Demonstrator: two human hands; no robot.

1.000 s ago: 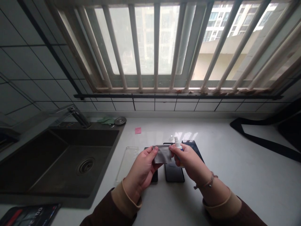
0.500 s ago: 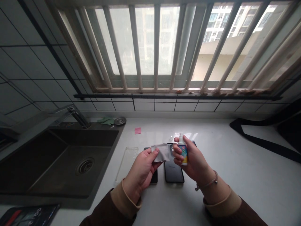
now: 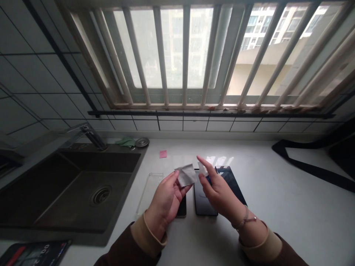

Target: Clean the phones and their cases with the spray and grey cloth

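My left hand [image 3: 168, 197] holds a small grey cloth [image 3: 186, 175] by its left and lower edges, fingers closed beneath it. My right hand [image 3: 220, 192] is closed around a small spray bottle, tilted left; only its white top [image 3: 203, 169] shows, between raised index finger and thumb, close to the cloth's right side. The back of the hand hides the bottle's body. Beneath the hands lie a dark phone [image 3: 205, 208], a second dark phone [image 3: 182, 210] mostly covered by my left hand, and a shiny black device [image 3: 231, 181] behind my right hand.
A clear phone case [image 3: 145, 194] lies left of the phones, with a pink note [image 3: 163, 154] behind it. The sink [image 3: 69, 184] with its faucet [image 3: 93, 136] takes the left. A lit phone [image 3: 34, 253] sits front left; a black strap [image 3: 305, 159] lies right.
My right hand has turned, tipping the spray bottle left toward the cloth and hiding its label. The left hand has shifted its hold, spreading the cloth flatter.
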